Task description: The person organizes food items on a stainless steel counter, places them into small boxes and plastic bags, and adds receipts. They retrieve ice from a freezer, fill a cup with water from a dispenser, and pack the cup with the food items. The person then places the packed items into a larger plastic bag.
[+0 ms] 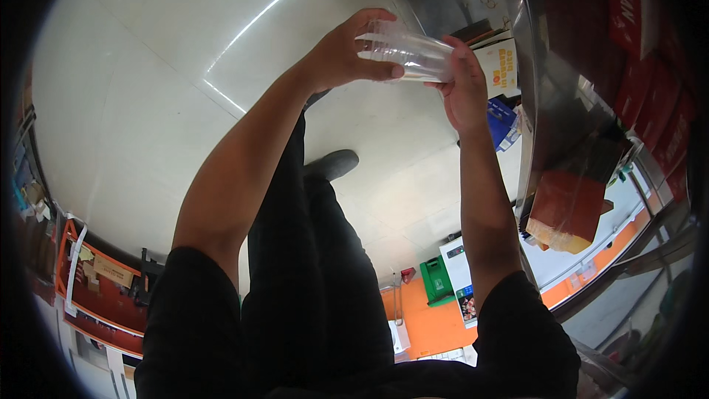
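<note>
A stack of clear plastic cups [412, 55] lies nearly level between my two hands, above the tiled floor. Around its left end, my left hand [352, 50] curls with the thumb below and the fingers over the top. My right hand [464, 86] grips the other end, its fingertips partly hidden behind the plastic. How many cups are nested cannot be made out through the glare.
To the right runs a metal-edged counter [526, 94], with a red box [568, 205] and stacked red packages [653, 105] by it. Beyond my right hand are a printed carton [498, 66] and a blue package [501, 122]. Orange shelving [99, 299] stands at lower left.
</note>
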### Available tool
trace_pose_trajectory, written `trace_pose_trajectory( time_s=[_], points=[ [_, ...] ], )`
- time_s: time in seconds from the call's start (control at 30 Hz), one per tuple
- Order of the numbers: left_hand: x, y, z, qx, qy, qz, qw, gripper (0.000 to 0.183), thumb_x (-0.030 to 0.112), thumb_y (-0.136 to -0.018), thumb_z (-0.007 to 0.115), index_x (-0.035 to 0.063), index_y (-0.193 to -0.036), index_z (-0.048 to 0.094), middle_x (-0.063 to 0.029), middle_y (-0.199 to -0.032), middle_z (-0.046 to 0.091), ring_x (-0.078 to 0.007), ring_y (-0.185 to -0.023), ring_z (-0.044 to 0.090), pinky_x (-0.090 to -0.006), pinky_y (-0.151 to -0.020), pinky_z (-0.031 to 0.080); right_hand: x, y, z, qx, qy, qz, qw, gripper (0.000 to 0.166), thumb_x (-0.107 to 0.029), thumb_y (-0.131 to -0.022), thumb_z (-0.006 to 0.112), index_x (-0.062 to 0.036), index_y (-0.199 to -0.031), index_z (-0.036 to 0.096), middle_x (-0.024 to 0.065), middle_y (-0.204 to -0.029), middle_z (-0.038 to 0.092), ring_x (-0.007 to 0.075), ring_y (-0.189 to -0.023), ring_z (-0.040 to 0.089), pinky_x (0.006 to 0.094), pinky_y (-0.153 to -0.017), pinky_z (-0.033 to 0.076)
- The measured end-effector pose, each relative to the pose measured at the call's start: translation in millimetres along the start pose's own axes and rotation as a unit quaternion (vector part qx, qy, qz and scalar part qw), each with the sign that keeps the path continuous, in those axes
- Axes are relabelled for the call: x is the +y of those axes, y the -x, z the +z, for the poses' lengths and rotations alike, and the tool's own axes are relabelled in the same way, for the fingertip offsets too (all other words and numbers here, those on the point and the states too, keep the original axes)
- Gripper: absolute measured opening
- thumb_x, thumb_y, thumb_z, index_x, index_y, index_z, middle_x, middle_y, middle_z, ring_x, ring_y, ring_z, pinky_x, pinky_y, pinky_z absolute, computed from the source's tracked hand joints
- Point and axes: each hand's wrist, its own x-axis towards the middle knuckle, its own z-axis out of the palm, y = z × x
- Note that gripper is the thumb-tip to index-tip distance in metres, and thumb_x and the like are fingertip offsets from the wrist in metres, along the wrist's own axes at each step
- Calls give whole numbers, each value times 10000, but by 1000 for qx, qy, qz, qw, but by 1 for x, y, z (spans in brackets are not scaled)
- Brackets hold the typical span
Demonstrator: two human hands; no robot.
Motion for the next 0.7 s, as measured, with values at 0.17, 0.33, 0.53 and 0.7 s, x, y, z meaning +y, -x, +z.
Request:
trace_pose_trajectory(
  time_s=[0.17,0.33,0.53,0.7],
  points=[
    [-16,5,-2,44,64,24,997,1019,378,-725,871,106,-1509,279,-168,-1449,418,-326,-1344,433,-415,-1034,465,2,-12,-8,0,-2,-17,1000,438,-353,-1011,542,-86,-1356,506,65,-1233,577,168,-1064,605,340,-815,535],
    [-19,-19,0,50,63,89,993,1064,502,-755,819,104,-1538,217,-166,-1497,381,-306,-1323,463,-402,-1013,475,4,-32,-20,48,-35,-13,998,439,-331,-996,559,-98,-1364,502,44,-1281,551,179,-1140,551,351,-832,502],
    [-18,-35,-11,251,84,31,964,1067,460,-761,831,71,-1542,216,-196,-1474,402,-284,-1327,468,-368,-971,514,29,-85,-85,357,185,-79,912,601,-478,-952,583,-74,-1388,493,174,-1284,563,280,-1200,541,376,-897,496],
    [-21,5,-4,254,-166,49,951,1001,401,-789,812,102,-1551,235,-187,-1453,364,-291,-1285,475,-362,-996,489,35,-122,-64,258,525,-231,777,880,-595,-912,561,-16,-1513,282,316,-1420,405,457,-1365,353,483,-1121,313]
  ],
)
